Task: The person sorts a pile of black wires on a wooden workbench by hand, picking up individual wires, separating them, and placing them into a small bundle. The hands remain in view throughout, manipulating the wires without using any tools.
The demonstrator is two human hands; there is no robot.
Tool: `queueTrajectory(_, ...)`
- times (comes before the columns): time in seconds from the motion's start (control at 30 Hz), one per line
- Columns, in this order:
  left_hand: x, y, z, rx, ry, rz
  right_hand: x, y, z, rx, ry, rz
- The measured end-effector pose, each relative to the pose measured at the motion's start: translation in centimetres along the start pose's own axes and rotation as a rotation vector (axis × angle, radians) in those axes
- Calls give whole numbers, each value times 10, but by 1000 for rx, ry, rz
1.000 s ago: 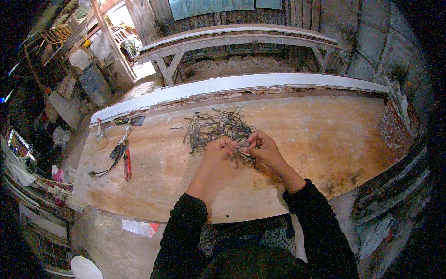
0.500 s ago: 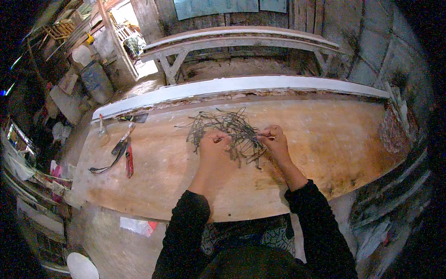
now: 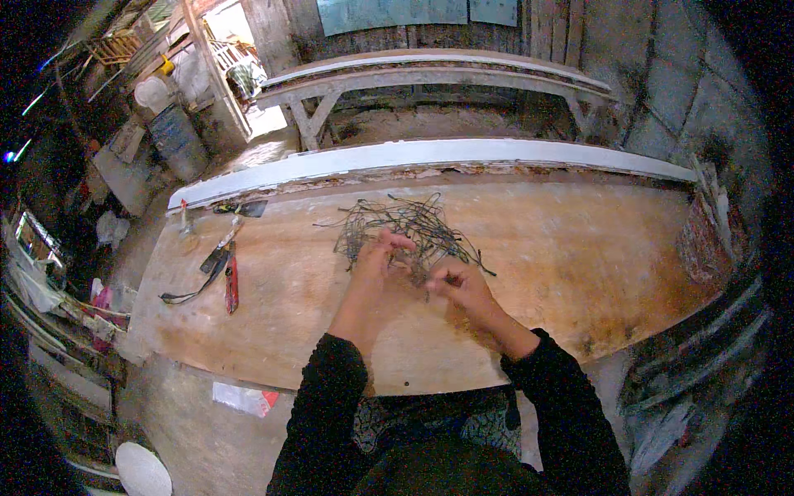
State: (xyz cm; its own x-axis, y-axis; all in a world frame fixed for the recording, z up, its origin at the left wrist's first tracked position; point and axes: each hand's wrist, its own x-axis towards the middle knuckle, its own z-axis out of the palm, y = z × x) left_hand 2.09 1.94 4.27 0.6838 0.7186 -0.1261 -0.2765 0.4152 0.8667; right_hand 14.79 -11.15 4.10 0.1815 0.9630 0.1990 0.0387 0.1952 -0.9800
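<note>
A loose tangle of thin dark cords point(image 3: 422, 223) lies on the wooden tabletop point(image 3: 579, 248), with knotted ends sticking out around it. My left hand point(image 3: 376, 256) is at the near left side of the tangle, its fingers parted and partly stretched to the right. To its right and slightly nearer me, my right hand point(image 3: 465, 289) has its fingers curled in a pinch. Cord strands run between the two hands, toward the right fingertips. Slight blur hides exactly how the right fingertips meet the cord.
At the table's left lie a red-handled tool point(image 3: 231, 285), a dark strap point(image 3: 198, 289) and a scraper-like blade point(image 3: 252, 209). A white board point(image 3: 447, 151) runs along the far edge. A plastic-wrapped bundle point(image 3: 703, 236) sits at the right end. Behind stands a long bench point(image 3: 438, 76).
My right hand has moved left and toward me, closer to my left hand. My left fingers have parted and stretched out. A cord end now lies out to the right of the tangle.
</note>
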Motion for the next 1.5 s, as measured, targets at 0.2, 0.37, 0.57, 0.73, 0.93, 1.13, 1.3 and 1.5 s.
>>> queueTrajectory(0.2,14,-26,-21,146,-352,186,23,36,-27,-96,398,45)
queueTrajectory(0.37,13,-22,-14,220,-232,201,23,35,-29,-88,467,40)
queueTrajectory(0.57,11,-12,-9,343,152,289,15,10,-22,236,275,166)
queueTrajectory(0.73,22,-16,-27,506,253,335,1,1,-4,659,-69,163)
queueTrajectory(0.93,26,-23,-26,664,219,390,5,8,-12,561,-129,35)
queueTrajectory(1.13,-1,-16,6,854,45,447,6,14,-23,595,-93,71)
queueTrajectory(1.3,-1,-21,9,578,-18,208,9,-7,-18,518,8,114)
queueTrajectory(1.5,-5,-24,18,591,-407,197,32,52,-50,-7,377,-80)
